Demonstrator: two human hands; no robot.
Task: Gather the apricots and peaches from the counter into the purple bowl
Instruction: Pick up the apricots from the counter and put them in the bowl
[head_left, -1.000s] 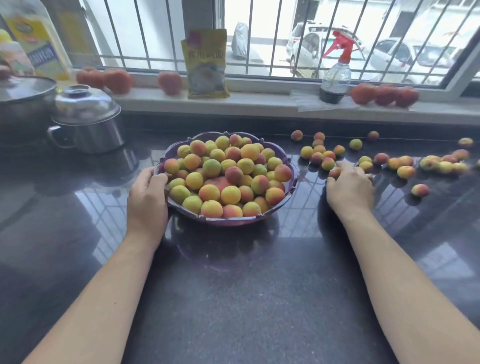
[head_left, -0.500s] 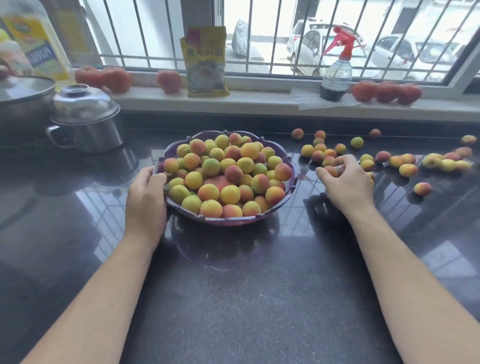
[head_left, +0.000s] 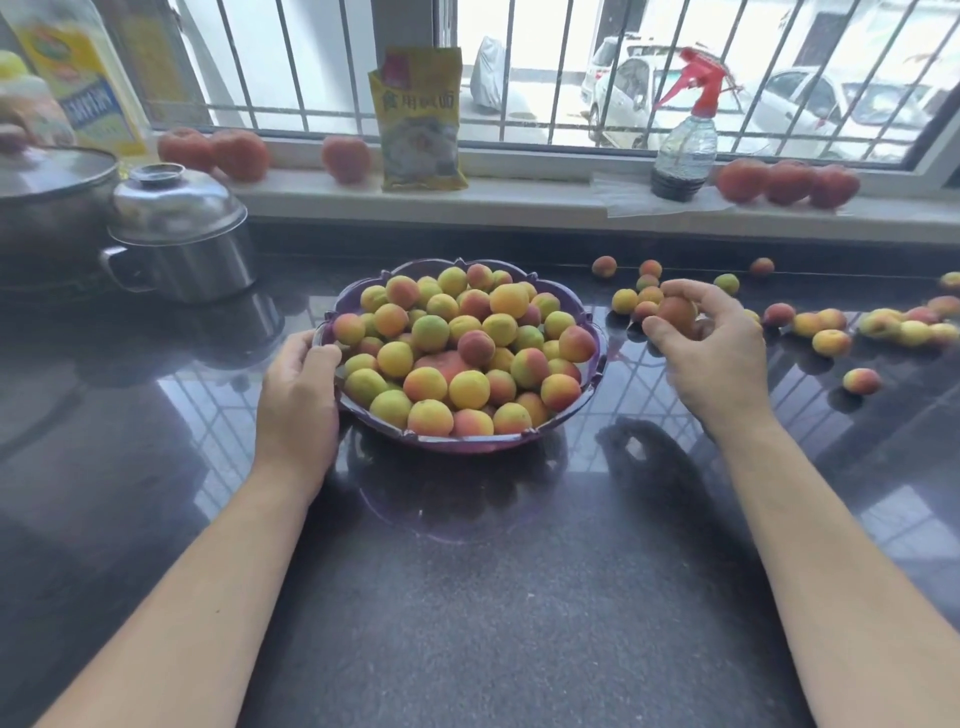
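A purple bowl (head_left: 597, 358), heaped with several yellow, green and red apricots and peaches, stands at the counter's middle. My left hand (head_left: 298, 395) grips the bowl's left rim, thumb over the edge. Raised above the counter to the right of the bowl, my right hand (head_left: 711, 353) pinches a reddish apricot (head_left: 675, 312) in its fingertips. Several loose fruits (head_left: 831, 343) lie scattered on the dark counter behind and to the right of that hand, and one lies apart (head_left: 861, 381).
A steel pot with lid (head_left: 182, 234) and a larger pan (head_left: 47, 202) stand at the left. On the window sill are large red peaches (head_left: 787, 182), more red peaches at its left (head_left: 213, 150), a yellow packet (head_left: 418, 119) and a spray bottle (head_left: 685, 140).
My right hand has closed on an apricot from the cluster and lifted it off the counter, moving slightly up. The left hand stays on the bowl's rim.
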